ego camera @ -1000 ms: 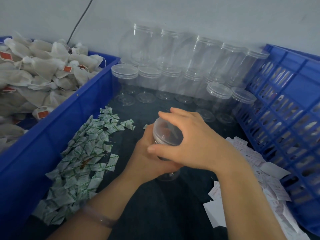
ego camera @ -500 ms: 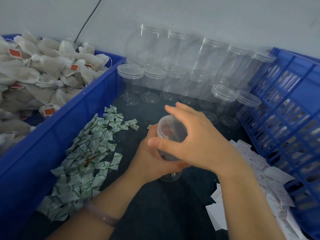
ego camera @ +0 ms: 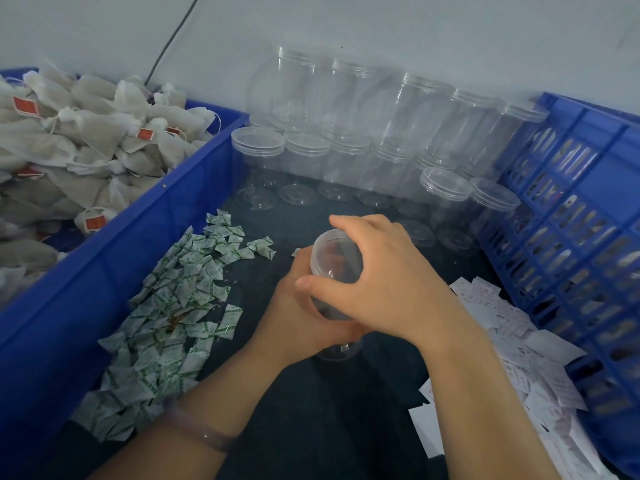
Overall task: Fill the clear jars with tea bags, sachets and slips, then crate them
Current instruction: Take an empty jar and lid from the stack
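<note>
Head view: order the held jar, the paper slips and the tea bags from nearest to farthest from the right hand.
1. held jar: in the grip of the right hand.
2. paper slips: just right of that wrist.
3. tea bags: blue bin, far left.

head-worn view, looking down, close

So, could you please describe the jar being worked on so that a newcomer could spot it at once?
Find the dark table between the solid blue bin and the slatted blue crate. In front of the empty jars stacked by the wall is one jar. It alone is held: the left hand grips its body, the right hand its lid.
</note>
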Demonstrator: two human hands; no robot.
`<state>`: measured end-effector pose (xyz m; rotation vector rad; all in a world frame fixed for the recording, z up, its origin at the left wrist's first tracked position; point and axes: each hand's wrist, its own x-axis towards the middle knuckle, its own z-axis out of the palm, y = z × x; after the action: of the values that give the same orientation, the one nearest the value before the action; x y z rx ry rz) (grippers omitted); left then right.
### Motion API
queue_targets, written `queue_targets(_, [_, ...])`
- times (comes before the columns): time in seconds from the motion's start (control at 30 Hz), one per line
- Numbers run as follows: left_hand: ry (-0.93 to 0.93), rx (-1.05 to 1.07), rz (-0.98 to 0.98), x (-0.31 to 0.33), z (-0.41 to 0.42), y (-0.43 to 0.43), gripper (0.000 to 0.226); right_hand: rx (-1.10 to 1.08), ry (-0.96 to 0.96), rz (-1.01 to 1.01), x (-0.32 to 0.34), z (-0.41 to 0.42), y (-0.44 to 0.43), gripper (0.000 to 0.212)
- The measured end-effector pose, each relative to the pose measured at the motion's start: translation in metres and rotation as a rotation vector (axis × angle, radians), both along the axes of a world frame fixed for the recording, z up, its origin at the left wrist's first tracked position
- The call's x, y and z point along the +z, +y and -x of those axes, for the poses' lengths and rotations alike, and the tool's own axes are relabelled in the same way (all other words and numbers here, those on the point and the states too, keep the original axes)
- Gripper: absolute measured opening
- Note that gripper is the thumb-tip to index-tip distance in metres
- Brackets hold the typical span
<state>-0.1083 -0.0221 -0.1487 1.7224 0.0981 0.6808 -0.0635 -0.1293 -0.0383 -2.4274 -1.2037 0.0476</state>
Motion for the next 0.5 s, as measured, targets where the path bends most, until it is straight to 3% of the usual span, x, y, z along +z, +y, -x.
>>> queue_targets(0.3, [0.052, -0.030, 0.041, -0.0028, -0.0029, -0.0007, 0.078, 0.102, -0.025, -0.003, 0.0018, 0.0025, 0.0001, 0.064])
queue_targets(0.37, [0.046, -0.029, 0.023, -0.0035, -0.0041, -0.0002, 0.082, 0.059, -0.054, -0.006, 0.0009, 0.0043, 0.0015, 0.076])
queue_targets(0.43, [0.016, -0.014, -0.009, -0.0017, -0.0024, -0.0005, 0.086, -0.041, -0.084, 0.003, 0.0021, 0.0037, 0.0007, 0.106])
queue_targets(0.5, [-0.004, -0.003, 0.012, 0.0022, 0.0018, -0.0016, 0.083, -0.091, -0.053, 0.018, 0.0030, 0.0001, -0.0023, 0.109])
